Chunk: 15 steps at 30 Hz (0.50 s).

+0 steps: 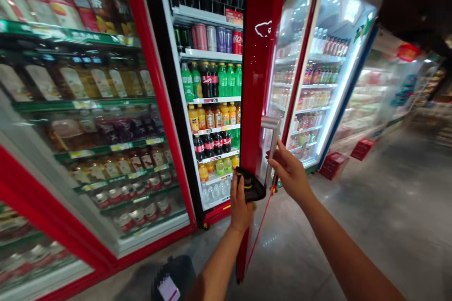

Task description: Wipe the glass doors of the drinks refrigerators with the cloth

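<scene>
A red-framed fridge door (259, 56) stands swung outward in front of me. My right hand (291, 174) is at its silver handle (273, 138), with fingers and thumb closed about the lower part of the bar. Lower and to the left, my left hand (242, 209) grips a black, flat, case-like thing (252, 188) with a yellow mark, close to the door's edge; its exact kind is unclear. A thin red cord (260, 230) runs down from a small yellow piece near the handle. Behind the door, lit shelves (212, 100) carry bottles and cans.
At left, another glass-fronted fridge (106, 103) holds rows of drinks. Further lit fridges (314, 80) line the right side. Red boxes (334, 164) sit on the shiny grey floor (388, 225). A dark object with a pale patch (169, 288) is at the bottom, partly blurred out.
</scene>
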{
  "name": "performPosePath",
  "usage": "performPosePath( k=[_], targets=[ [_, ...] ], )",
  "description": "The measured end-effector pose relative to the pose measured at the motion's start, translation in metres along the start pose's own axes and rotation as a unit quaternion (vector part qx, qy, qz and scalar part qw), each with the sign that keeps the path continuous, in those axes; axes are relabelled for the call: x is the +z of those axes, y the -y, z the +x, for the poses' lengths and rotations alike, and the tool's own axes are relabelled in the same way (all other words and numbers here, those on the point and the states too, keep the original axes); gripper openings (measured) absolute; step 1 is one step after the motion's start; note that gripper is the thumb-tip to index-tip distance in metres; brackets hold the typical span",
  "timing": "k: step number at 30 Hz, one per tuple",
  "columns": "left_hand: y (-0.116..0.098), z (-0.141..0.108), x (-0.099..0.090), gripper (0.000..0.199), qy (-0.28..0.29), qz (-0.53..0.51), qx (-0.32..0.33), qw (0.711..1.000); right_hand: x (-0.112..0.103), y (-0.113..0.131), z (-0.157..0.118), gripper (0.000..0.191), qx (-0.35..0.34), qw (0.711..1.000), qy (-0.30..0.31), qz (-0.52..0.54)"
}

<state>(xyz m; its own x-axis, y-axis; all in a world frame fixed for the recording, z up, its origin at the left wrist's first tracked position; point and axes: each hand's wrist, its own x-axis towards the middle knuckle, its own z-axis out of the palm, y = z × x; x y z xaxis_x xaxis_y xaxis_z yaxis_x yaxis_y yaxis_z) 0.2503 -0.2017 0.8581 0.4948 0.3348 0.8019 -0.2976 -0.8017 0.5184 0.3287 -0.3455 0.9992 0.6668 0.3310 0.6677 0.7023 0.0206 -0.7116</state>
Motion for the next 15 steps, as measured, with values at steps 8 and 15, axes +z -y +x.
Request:
performPosePath(
  k=[8, 15],
  targets=[
    [0.047, 0.049, -0.024, 0.094, -0.09, -0.05, -0.105, 0.989, 0.068, -0.022, 0.04, 0.053, 0.036, 0.986, 0.081, 0.138],
    [0.089, 0.155, -0.077, 0.081, -0.134, -0.082, -0.08, 0.984, 0.147, -0.052, 0.085, 0.054, 0.041, 0.973, 0.124, 0.193]
  ],
)
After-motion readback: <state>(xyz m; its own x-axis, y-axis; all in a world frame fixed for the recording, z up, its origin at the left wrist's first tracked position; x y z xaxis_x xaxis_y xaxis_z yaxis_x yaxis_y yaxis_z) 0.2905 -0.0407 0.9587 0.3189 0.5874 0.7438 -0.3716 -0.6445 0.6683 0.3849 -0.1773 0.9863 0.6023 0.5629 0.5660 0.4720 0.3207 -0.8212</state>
